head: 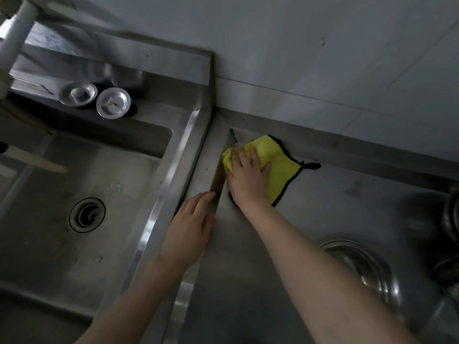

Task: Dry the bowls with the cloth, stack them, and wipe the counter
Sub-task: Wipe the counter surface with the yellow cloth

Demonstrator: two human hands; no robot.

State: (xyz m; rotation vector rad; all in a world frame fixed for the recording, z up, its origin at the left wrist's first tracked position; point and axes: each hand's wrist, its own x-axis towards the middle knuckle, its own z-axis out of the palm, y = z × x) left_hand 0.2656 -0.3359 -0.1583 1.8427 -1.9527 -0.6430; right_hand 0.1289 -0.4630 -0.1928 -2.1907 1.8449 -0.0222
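Wiping looks under way: the right hand (248,175) presses flat-fingered on the yellow cloth (280,170) in the worktop's (347,207) far corner beside the sink (119,175), the left hand (191,227) rests open and empty on the dividing rim, and the steel bowls (360,266) sit aside at right, their stacking unclear.

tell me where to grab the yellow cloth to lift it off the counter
Probably the black loop at the right corner of the yellow cloth, pinched from the right. That corner lies flat and free on the counter, while the right hand presses on the left part, close against the raised edge.
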